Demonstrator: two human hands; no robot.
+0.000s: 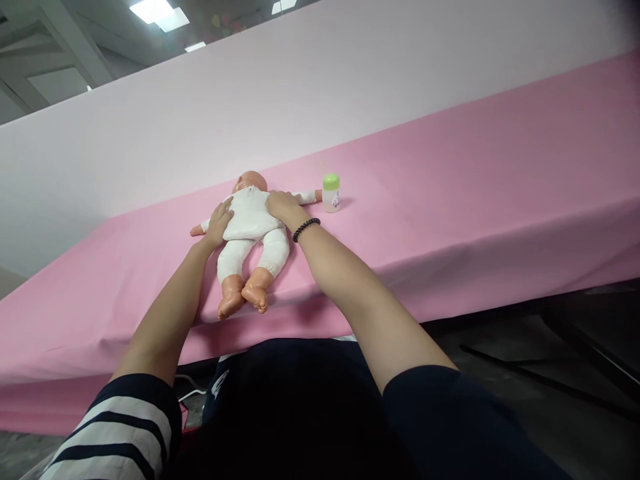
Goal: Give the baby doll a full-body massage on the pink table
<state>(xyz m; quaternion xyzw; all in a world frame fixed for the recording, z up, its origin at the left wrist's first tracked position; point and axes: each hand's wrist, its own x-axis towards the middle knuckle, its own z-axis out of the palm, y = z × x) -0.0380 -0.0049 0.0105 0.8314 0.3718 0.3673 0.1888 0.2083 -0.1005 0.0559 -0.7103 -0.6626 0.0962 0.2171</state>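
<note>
A baby doll [249, 223] in a white romper lies on its back on the pink table cover [450, 173], head away from me, bare feet toward the near edge. My left hand [219, 223] grips the doll's side by its outstretched arm, fingers curled on the cloth. My right hand [283, 205], with a dark bead bracelet at the wrist, presses on the doll's other shoulder and chest, fingers closed on the romper. A small white bottle with a green cap [331, 193] stands upright just past the doll's far hand.
A pale pink backdrop [300, 87] rises behind the table. The cover hangs over the near edge [500, 267]. Dark floor and black stand legs [550, 373] lie to the right below the table. Ceiling lights show at the top left.
</note>
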